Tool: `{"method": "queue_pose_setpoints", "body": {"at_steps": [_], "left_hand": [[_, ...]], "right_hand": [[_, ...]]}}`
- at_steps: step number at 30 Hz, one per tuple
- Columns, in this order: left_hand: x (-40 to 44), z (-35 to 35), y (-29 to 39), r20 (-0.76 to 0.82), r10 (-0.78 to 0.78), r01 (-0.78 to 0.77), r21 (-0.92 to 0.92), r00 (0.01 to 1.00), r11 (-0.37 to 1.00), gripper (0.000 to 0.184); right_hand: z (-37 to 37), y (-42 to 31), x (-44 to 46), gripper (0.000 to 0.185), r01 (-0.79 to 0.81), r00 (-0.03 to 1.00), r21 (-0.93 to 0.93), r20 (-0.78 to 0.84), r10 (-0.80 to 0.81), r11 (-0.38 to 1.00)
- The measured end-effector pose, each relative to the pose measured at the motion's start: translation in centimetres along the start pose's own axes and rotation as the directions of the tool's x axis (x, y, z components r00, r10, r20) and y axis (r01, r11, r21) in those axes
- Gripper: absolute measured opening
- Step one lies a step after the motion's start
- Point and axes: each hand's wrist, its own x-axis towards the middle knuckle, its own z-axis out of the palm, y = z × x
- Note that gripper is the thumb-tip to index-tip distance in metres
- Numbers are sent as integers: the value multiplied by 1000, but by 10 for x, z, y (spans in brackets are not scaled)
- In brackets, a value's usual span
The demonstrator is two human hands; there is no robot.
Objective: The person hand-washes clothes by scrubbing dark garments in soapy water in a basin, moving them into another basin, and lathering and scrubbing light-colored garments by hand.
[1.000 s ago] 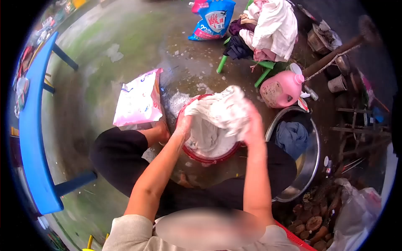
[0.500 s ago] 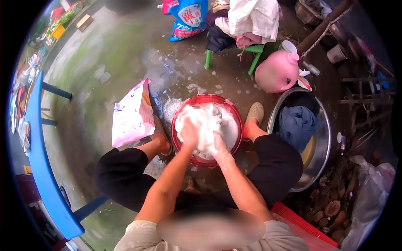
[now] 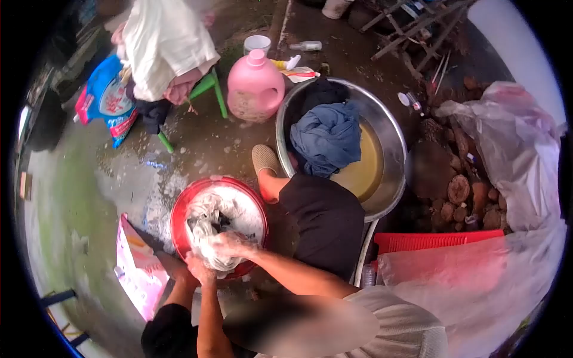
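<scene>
While the left hand (image 3: 200, 268) and right hand (image 3: 229, 245) gripped crumpled, wet white cloth (image 3: 204, 227) in the round red basin (image 3: 179, 219), a round metal tub (image 3: 391, 149) of bunched blue fabric (image 3: 327, 138) stood right of that basin.

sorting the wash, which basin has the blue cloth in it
The larger, silver basin beside the pink jug; the red basin holds pale cloth in suds instead.

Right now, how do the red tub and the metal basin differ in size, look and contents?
The red tub is smaller; the metal basin is wider. The red tub is brightly coloured, the metal basin silvery. The red tub holds pale cloth and white suds; the metal basin holds blue cloth, dark cloth and yellowish liquid. Both are round.
</scene>
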Motion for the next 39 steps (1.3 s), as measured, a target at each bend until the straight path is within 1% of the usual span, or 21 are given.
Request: {"method": "queue_pose_setpoints", "body": {"at_steps": [1,3,5,6,7,8,11,12,15,17,19,20,23,24,27,28,29,33,36,37,39], "left_hand": [[1,-16,9,-46,73,-65,151,996,986,51],[31,-2,8,-239,270,-285,-30,933,958,55],[34,-2,42,-227,415,-407,83,881,910,58],[30,-5,55,113,348,-365,204,931,908,63],[35,28,42,52,427,-424,276,903,863,62],[32,40,39,177,332,-367,231,927,901,64],[18,40,45,418,214,-347,275,883,897,77],[14,45,39,288,271,-350,274,919,896,68],[65,68,29,742,-15,-287,277,670,917,45],[72,104,-3,400,337,-471,308,852,826,26],[78,119,-21,418,420,-558,299,805,774,25],[89,113,-17,601,331,-595,313,728,741,25],[92,83,3,638,244,-510,272,730,816,25],[102,81,6,766,105,-386,196,635,901,35],[73,254,-101,249,535,-589,350,808,728,42],[76,196,-48,326,297,-330,50,898,943,43],[70,158,-22,358,179,-147,-117,916,982,44],[36,90,2,412,-31,320,-655,911,685,48],[53,37,12,-24,-152,42,-907,988,418,42],[66,20,8,-45,-140,17,-912,989,410,42],[98,20,-1,-40,-120,-2,-953,992,302,43]], "right_hand": [[0,-2,1,37,1,1000,-54,-23,-3,999],[19,21,19,43,5,966,-95,-258,-29,995],[14,17,21,55,-52,824,-198,-562,-70,979],[19,32,31,64,-64,858,-284,-506,-92,957],[19,38,33,61,-75,884,-363,-456,-107,929],[23,58,38,60,-50,945,-444,-310,-101,895],[42,73,32,58,-72,970,-538,-233,-66,840],[47,78,38,55,-27,958,-699,-221,-180,714],[34,81,68,40,-97,975,-504,125,183,858],[31,86,98,36,-126,969,-469,129,209,874],[31,92,120,38,-202,957,-456,97,274,867],[25,93,128,44,-265,944,-454,56,325,851],[-10,64,115,55,-470,880,-280,-77,469,837],[-17,55,107,64,-510,858,-151,-164,488,847],[31,106,111,60,-308,920,-314,-339,196,898],[38,117,119,60,-280,924,-333,-346,159,900],[36,117,130,60,-311,931,-289,-286,228,905],[44,134,165,53,-293,956,165,59,287,942],[36,91,143,41,-28,999,409,27,19,912],[27,49,118,37,88,996,434,-40,-79,897],[14,-6,68,34,5,1000,329,7,-8,944]]}}
